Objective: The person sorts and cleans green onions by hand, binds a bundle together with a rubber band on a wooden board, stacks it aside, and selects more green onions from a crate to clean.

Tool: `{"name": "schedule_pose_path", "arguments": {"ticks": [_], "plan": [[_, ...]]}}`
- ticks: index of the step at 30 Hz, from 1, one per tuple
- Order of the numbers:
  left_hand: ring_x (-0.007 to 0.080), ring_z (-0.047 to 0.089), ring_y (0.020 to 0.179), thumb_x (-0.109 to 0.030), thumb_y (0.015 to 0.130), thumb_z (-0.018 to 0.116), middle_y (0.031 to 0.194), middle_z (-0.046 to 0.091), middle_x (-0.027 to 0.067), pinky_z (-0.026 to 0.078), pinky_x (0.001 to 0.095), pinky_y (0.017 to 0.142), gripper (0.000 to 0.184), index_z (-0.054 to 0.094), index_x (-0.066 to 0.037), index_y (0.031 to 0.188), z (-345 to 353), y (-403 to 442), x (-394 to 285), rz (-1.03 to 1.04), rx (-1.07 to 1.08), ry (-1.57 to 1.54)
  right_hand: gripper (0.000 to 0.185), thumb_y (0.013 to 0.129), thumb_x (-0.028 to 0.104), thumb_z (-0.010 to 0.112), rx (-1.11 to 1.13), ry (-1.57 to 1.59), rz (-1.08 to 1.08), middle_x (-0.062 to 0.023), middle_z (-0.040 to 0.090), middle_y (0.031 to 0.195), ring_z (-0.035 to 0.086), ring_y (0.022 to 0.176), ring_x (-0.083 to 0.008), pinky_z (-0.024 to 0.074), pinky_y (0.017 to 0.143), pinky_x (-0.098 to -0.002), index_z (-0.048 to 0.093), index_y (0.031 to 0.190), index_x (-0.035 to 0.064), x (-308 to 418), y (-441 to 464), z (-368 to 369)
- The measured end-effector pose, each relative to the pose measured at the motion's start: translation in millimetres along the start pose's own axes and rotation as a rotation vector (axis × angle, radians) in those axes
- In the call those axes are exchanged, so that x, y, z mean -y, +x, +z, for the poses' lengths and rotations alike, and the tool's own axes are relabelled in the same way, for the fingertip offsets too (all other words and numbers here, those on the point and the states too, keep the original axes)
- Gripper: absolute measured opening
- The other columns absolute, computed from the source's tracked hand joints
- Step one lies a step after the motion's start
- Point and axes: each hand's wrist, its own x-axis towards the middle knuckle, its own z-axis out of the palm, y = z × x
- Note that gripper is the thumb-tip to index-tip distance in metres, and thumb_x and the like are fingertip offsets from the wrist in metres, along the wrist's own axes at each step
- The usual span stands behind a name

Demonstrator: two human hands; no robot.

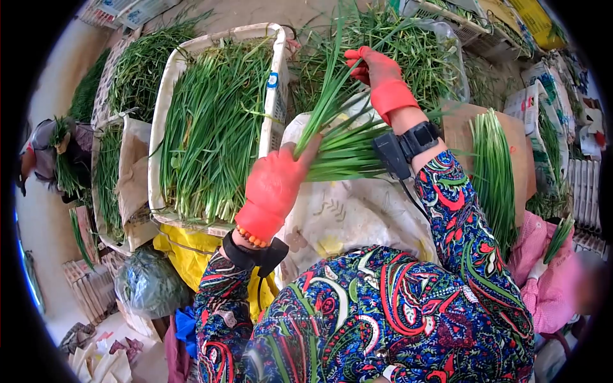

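My left hand point(274, 182), in a red glove, is closed round the lower end of a bunch of long green stalks point(325, 96) that fan up and to the right. My right hand point(380, 73), also gloved in red, is at the upper right of the bunch with its fingers curled together near the leaf tips; what they pinch is too small to make out. More green leaves point(348, 153) spread to the right under my hands, over a pale sheet point(345, 217) across my lap.
Left of my hands stands a white crate point(276, 76) full of green stalks. A neat bundle point(493, 172) lies on cardboard point(456, 137) at the right. Loose greens point(421, 57) are heaped ahead. A person in pink point(549, 274) sits at the right, another person point(48, 150) at the far left.
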Motion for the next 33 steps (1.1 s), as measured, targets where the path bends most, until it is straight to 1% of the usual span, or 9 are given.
{"name": "schedule_pose_path", "arguments": {"ticks": [4, 12, 16, 18, 22, 26, 30, 31, 33], "plan": [[0.0298, 0.055, 0.065, 0.000, 0.070, 0.047, 0.082, 0.053, 0.0113, 0.046, 0.0393, 0.055, 0.054, 0.047, -0.020, 0.120, -10, -3, -2, -0.009, -0.012, -0.025, 0.029, 0.088, 0.024, 0.043, 0.039, 0.007, -0.030, -0.0007, 0.060, 0.074, 0.051, 0.058, -0.0061, 0.0432, 0.061, -0.0193, 0.065, 0.089, 0.0048, 2, 4, -1], [0.0296, 0.055, 0.067, 0.001, 0.070, 0.047, 0.084, 0.054, 0.0108, 0.046, 0.0392, 0.056, 0.055, 0.047, -0.020, 0.120, -22, -14, -16, -0.075, -0.032, -0.071, 0.025, 0.084, 0.021, 0.047, -0.054, 0.053, -0.017, 0.0000, 0.058, 0.070, 0.045, 0.055, -0.0069, 0.0361, 0.054, -0.0194, 0.066, 0.080, 0.0052, -16, 22, 2], [0.0284, 0.055, 0.062, -0.001, 0.071, 0.046, 0.076, 0.051, 0.0097, 0.045, 0.0380, 0.053, 0.051, 0.048, -0.018, 0.119, -15, -61, -5, -0.129, -0.024, -0.071, 0.027, 0.086, 0.021, 0.041, -0.417, 0.111, -0.174, -0.0009, 0.059, 0.070, 0.047, 0.052, -0.0091, 0.0375, 0.049, -0.0208, 0.063, 0.091, 0.0068, 4, 77, -86], [0.0285, 0.055, 0.061, -0.002, 0.071, 0.046, 0.075, 0.052, 0.0099, 0.045, 0.0387, 0.053, 0.054, 0.045, -0.020, 0.121, 0, -74, 6, -0.193, 0.009, -0.082, 0.026, 0.087, 0.018, 0.041, -0.399, 0.260, -0.202, -0.0015, 0.060, 0.072, 0.050, 0.051, -0.0072, 0.0416, 0.047, -0.0161, 0.062, 0.093, 0.0037, 34, 87, -113], [0.0284, 0.055, 0.061, -0.001, 0.071, 0.046, 0.074, 0.052, 0.0097, 0.045, 0.0391, 0.052, 0.065, 0.036, -0.025, 0.130, 15, -69, 8, -0.251, 0.067, -0.017, 0.024, 0.088, 0.020, 0.045, -0.297, 0.136, -0.278, -0.0037, 0.063, 0.082, 0.053, 0.057, -0.0083, 0.0448, 0.050, -0.0180, 0.063, 0.094, 0.0057, 62, 94, -137], [0.0287, 0.055, 0.060, -0.003, 0.071, 0.048, 0.067, 0.052, 0.0108, 0.045, 0.0378, 0.052, 0.072, 0.024, -0.021, 0.136, 34, -62, 9, -0.356, 0.143, -0.035, 0.025, 0.089, 0.023, 0.045, -0.240, 0.178, -0.301, -0.0035, 0.062, 0.087, 0.054, 0.060, -0.0091, 0.0454, 0.054, -0.0188, 0.062, 0.097, 0.0056, 70, 87, -133], [0.0294, 0.055, 0.057, -0.011, 0.075, 0.054, 0.075, 0.059, 0.0150, 0.046, 0.0376, 0.054, 0.045, 0.047, -0.011, 0.120, 91, -67, 38, -0.297, -0.012, -0.523, 0.028, 0.089, 0.025, 0.044, -0.122, 0.192, -0.341, -0.0051, 0.062, 0.087, 0.054, 0.063, -0.0092, 0.0455, 0.057, -0.0191, 0.061, 0.098, 0.0042, 63, 63, -110], [0.0222, 0.054, 0.054, -0.016, 0.075, 0.059, 0.078, 0.061, 0.0128, 0.045, 0.0312, 0.053, 0.035, 0.054, -0.005, 0.108, 87, -60, 38, -0.578, 0.269, -0.762, 0.028, 0.089, 0.024, 0.043, -0.100, 0.196, -0.348, -0.0057, 0.062, 0.086, 0.055, 0.063, -0.0096, 0.0454, 0.057, -0.0189, 0.061, 0.097, 0.0039, 63, 55, -101], [0.0126, 0.049, 0.054, -0.014, 0.077, 0.058, 0.074, 0.059, 0.0087, 0.041, 0.0244, 0.050, 0.030, 0.054, -0.001, 0.104, 68, -48, 37, -0.704, 0.430, -1.245, 0.028, 0.089, 0.024, 0.044, -0.038, 0.235, -0.343, -0.0060, 0.062, 0.085, 0.055, 0.063, -0.0098, 0.0450, 0.057, -0.0188, 0.061, 0.096, 0.0030, 64, 45, -92]]}}
